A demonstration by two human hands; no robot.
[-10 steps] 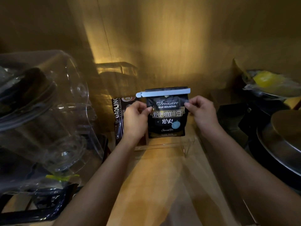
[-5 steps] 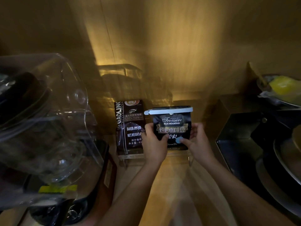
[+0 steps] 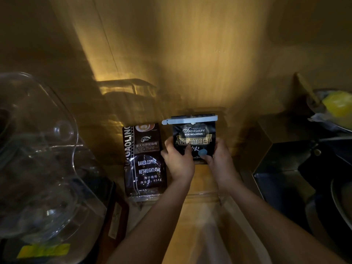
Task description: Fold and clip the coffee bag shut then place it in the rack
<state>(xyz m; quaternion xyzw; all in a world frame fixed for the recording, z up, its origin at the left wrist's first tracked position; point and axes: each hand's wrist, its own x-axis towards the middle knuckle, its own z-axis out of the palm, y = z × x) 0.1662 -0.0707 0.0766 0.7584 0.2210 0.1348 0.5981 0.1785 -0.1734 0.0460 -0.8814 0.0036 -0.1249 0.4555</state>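
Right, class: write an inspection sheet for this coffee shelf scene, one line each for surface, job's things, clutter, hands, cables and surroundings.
Surface: wooden counter, dimly lit, warm light patch on it.
Job's things: black coffee bag upright, top closed by a pale blue clip; clear rack edge shows below it, whether the bag rests in it cannot be told.
Clutter: second coffee bag standing to its left; clear plastic container far left; dark pan and yellow item at right.
Hands: left hand and right hand grip the bag's sides.
Cables: nothing seen.
Surroundings: wooden wall behind.
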